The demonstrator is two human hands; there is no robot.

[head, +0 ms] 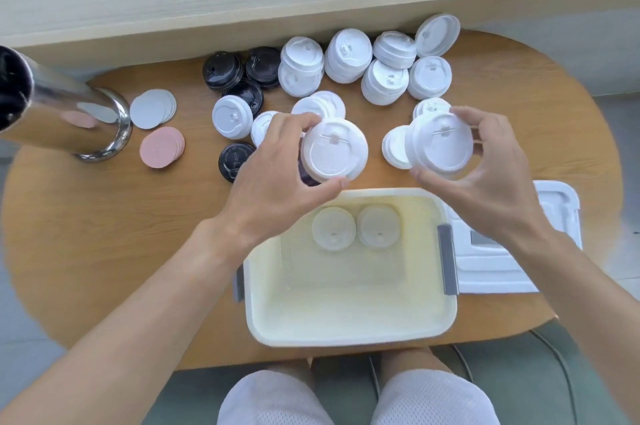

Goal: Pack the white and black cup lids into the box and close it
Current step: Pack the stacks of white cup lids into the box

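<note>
Two white lid stacks are up, your left hand (277,161) curled round one stack (334,149), your right hand (485,161) round the other (441,147), both just beyond the box (349,331); lower them level beside the two lids (356,228) inside.

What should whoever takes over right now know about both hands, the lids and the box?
Left hand grips a white lid stack; right hand grips another white stack, both above the far rim of the open box.
Done: two white lids lie in the box.
Left: more white lids and the black lids on the table; box lid lies to the right, not fitted.
</note>
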